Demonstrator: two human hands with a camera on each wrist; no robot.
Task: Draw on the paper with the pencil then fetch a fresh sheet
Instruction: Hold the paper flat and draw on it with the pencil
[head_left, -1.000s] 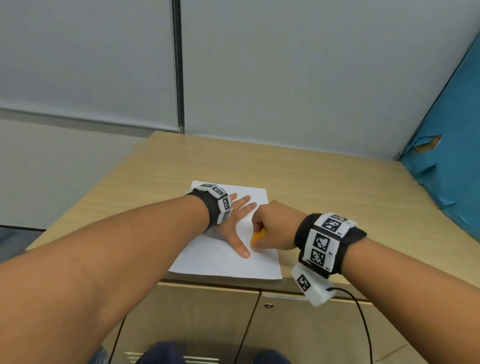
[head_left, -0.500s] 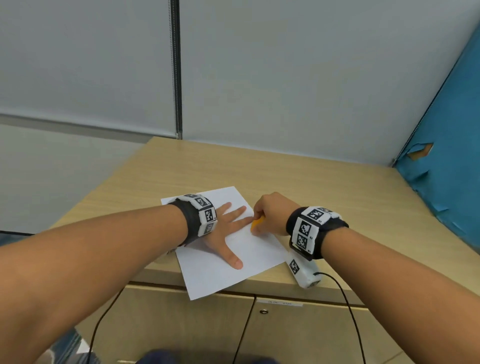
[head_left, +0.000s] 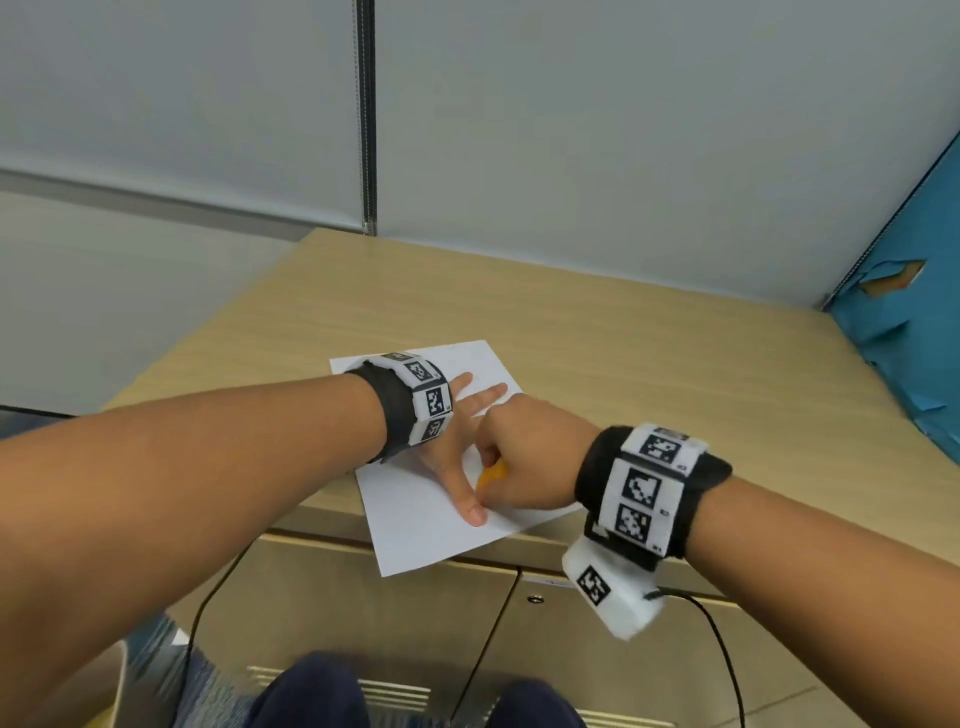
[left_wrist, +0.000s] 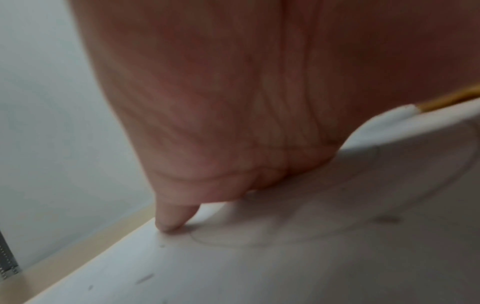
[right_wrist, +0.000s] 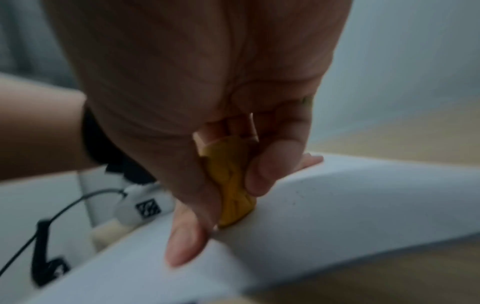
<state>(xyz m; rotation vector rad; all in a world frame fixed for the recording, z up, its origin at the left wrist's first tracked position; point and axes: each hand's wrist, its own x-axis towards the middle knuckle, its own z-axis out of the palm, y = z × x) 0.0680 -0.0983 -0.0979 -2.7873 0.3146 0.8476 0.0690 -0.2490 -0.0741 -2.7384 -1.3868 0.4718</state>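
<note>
A white sheet of paper (head_left: 415, 530) lies askew on the wooden cabinet top (head_left: 649, 364), its near corner hanging over the front edge. My left hand (head_left: 465, 441) presses flat on it, fingers spread. My right hand (head_left: 498, 467) grips a short yellow pencil (head_left: 491, 475) beside the left thumb, with its tip down on the sheet. In the right wrist view the thumb and fingers pinch the yellow pencil (right_wrist: 231, 185) against the paper (right_wrist: 363, 205). The left wrist view has faint curved pencil lines (left_wrist: 233, 240) on the paper (left_wrist: 285, 267) under my palm (left_wrist: 233, 102).
A grey partition wall (head_left: 571, 130) closes off the back of the cabinet top. At the right stands a blue panel with torn patches (head_left: 909, 353). Cabinet doors (head_left: 545, 639) are below the front edge, and a black cable (head_left: 719, 654) hangs from my right wristband.
The sheet has turned anticlockwise under my left hand, so its near corner now overhangs the edge. My right hand with the pencil has come nearer, down beside the left thumb.
</note>
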